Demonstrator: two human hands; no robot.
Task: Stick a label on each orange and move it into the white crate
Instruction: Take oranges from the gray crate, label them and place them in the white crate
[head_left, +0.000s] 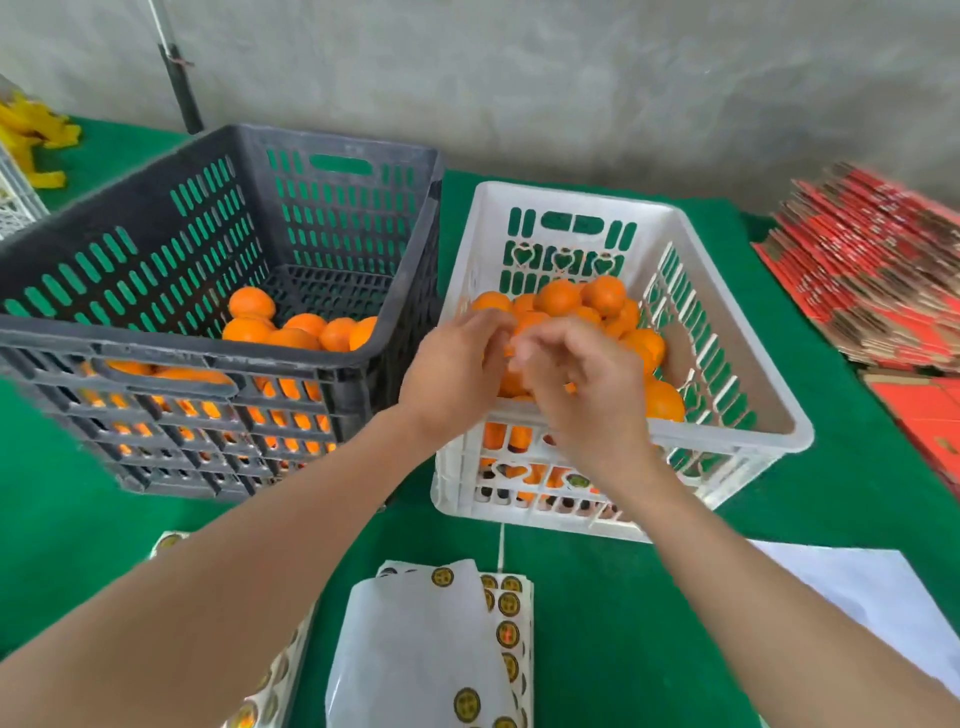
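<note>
A white crate (727, 291) stands on the right, partly filled with oranges (602, 296). To its left, a black crate (182, 348) holds more oranges (291, 332). Both my hands meet over the white crate's front left corner and are blurred. My left hand (457, 364) and my right hand (576, 374) curl round one orange (511, 384), which is mostly hidden by the fingers. No label on it can be made out. Sheets of round yellow labels (509, 618) lie on the green cloth in front of the crates, between my forearms.
Stacks of flat red cartons (872, 270) fill the right side of the table. A white sheet (857, 587) lies near right. At the far left are yellow strips (36, 135) and the corner of another white crate (15, 202). A dark pole (179, 88) stands behind.
</note>
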